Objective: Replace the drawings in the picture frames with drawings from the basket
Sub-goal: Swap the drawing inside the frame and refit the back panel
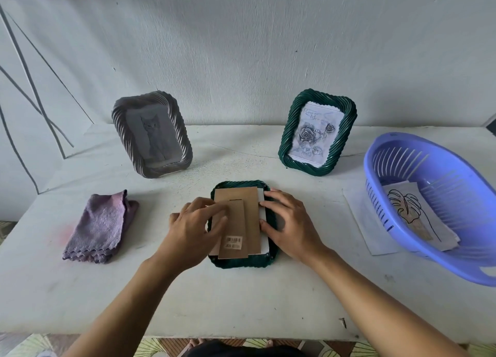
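Work centres on a dark green woven picture frame (241, 264) lying face down on the white table (241, 303), between the two hands. Its brown cardboard backing board (253, 217) sits slightly askew in the recess, with a hinged cardboard stand leg (236, 225) bearing a barcode sticker on top, and a white sheet edge (264, 238) showing along the right side.

The left hand (188, 230) lies flat with fingers straight and close together, tips resting on the stand leg. The right hand (290, 222) has its fingers spread and only lightly bent, tips on the frame's right rim, thumb against the white edge — neither hand grips anything.

The board looks thin, light and stiff enough to lift by one edge; the exposed right edge seems the best place to get a fingertip under it. The paper beneath will be flimsy and easily creased — better slid than pinched.

The replacement, a line drawing of a leaf (413, 211), waits in the lilac-blue slotted plastic basket (440, 262) at far right.
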{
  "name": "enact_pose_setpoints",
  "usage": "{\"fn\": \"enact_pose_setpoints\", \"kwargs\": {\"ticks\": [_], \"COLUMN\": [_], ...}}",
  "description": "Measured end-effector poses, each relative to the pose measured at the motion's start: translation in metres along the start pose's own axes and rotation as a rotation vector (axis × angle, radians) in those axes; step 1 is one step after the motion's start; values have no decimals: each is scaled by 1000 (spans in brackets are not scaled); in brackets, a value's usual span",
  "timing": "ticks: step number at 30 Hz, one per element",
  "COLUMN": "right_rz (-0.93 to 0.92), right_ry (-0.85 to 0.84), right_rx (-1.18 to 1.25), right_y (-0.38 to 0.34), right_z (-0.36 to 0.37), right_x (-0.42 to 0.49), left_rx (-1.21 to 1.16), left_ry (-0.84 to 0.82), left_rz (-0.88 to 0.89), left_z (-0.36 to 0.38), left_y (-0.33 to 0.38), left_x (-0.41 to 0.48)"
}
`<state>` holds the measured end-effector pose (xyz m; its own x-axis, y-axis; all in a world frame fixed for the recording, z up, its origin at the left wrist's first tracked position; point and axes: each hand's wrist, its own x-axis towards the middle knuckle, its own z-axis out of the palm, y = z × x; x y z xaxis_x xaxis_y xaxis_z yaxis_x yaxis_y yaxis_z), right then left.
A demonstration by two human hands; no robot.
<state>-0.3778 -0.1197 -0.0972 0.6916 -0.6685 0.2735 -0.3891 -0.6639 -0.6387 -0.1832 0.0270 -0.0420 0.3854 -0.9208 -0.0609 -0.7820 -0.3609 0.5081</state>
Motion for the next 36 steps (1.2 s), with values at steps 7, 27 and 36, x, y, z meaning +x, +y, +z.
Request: {"fn": "enact_pose_setpoints", "kwargs": {"ticks": [7, 27, 36], "right_rz": [-20, 25, 4], "right_ry": [24, 45, 53], "right_rx": [21, 94, 93], "right_y": [2, -2, -1], "right_z": [1, -2, -2], "right_x": [1, 0, 1], "left_rx": [-71, 30, 131], "left_ry": [-40, -25, -6], "left_rz": [116, 195, 205], "left_z": [-4, 12, 15], "left_y": [-34, -26, -23], "left_x": [-21, -30, -31]}}
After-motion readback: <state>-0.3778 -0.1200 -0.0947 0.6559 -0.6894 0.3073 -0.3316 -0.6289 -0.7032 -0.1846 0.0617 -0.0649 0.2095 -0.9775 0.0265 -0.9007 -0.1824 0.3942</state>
